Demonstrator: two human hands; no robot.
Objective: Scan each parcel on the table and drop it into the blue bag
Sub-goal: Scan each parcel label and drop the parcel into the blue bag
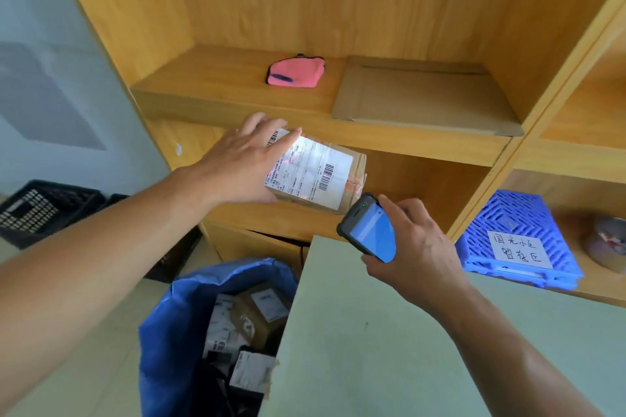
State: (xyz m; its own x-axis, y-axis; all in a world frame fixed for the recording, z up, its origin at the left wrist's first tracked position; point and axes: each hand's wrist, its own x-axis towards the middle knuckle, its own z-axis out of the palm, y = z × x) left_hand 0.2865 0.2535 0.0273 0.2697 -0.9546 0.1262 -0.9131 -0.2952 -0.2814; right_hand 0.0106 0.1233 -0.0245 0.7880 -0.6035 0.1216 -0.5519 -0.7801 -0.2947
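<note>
My left hand [242,162] grips a small cardboard parcel [352,167] with a white shipping label, held in the air in front of the wooden shelves. My right hand [411,244] holds a black handheld scanner [369,230] with a blue screen, its top end pointing at the parcel's label. Red scan light shows on the label. Below, left of the table, the blue bag [169,325] stands open with several labelled parcels inside. The pale green table [372,349] fills the lower right.
Wooden shelves [237,85] rise behind, holding a pink pouch [294,73] and a flat cardboard sheet [423,95]. A blue plastic crate [515,247] with a handwritten note and a tape roll [608,244] sit at right. A black crate [40,210] stands on the floor, left.
</note>
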